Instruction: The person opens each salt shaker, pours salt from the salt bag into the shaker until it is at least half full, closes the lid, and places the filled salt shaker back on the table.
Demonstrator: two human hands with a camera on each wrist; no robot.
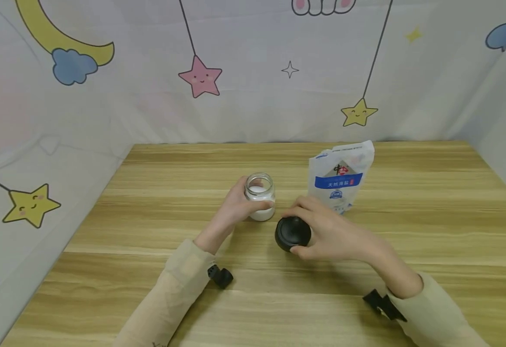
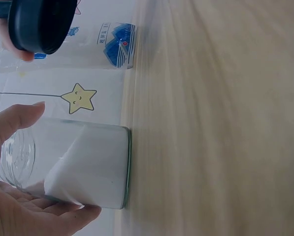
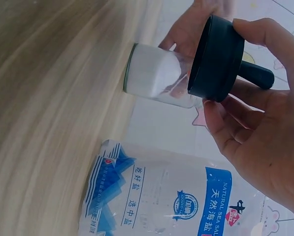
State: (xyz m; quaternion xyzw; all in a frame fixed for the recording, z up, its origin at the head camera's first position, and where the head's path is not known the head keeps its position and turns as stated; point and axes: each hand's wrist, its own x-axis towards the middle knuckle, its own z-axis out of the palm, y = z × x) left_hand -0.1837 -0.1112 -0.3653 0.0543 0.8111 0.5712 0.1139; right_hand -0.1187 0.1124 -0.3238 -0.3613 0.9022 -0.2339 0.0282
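Note:
A glass jar [image 1: 261,207] without its lid stands on the wooden table, partly filled with white salt [image 2: 95,167] heaped in a slope. My left hand [image 1: 239,202] holds the jar from its left side, thumb across the front. Just to the right, my right hand [image 1: 331,231] grips a black lid [image 1: 293,233] by its rim, raised off the table and apart from the jar. A short black handle [image 3: 256,74] sticks out of the lid's top in the right wrist view. Behind the right hand stands a white and blue salt bag [image 1: 339,178].
The wooden table [image 1: 148,202] reaches back to a hanging cloth [image 1: 253,111] printed with stars and a moon. Another cloth wall [image 1: 61,164] runs along the left side. Small black cameras [image 1: 220,277] are strapped to both sleeves.

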